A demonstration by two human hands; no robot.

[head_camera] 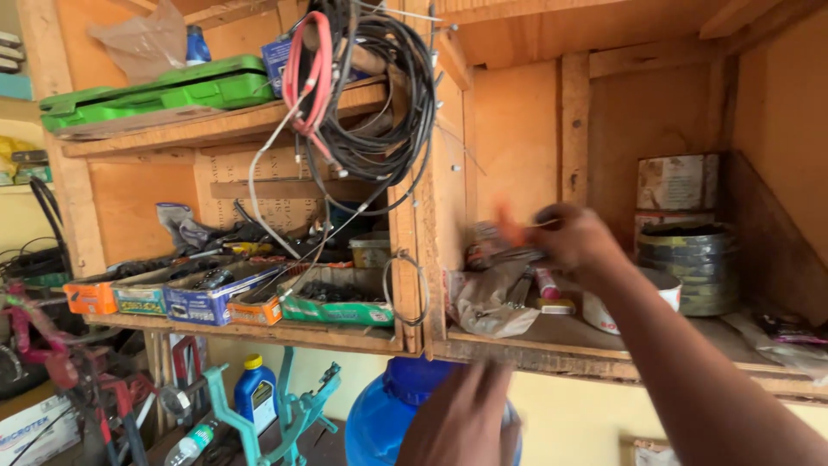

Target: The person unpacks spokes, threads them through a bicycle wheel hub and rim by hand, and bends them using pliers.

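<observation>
Wooden shelving (517, 349) fills the frame, raw plywood bays packed with workshop clutter. Nearest the camera, at the bottom centre, the left hand (461, 418) hangs low in front of a blue water jug (384, 414); it is blurred, fingers pointing up, holding nothing that I can see, and well below the shelf edge. Up and to the right, the right hand (573, 242) is reaching into the right-hand bay, arm running in from the lower right corner. Its fingers look pinched around something small and thin, but the blur hides what it is, so I cannot tell the grip for sure. Just left of those fingers, touching or nearly so, lies a bundle of dark tools (496, 250) resting on crumpled paper (487, 302), its long axis running left to right along the shelf. So the right hand is clearly the nearer one. Behind it sit a white tub (668, 289) and stacked tins (690, 263). Farther left, open boxes (336, 298) line the shelf, with looped cables (379, 95) hanging above and a green case (155, 91) at the upper left.
</observation>
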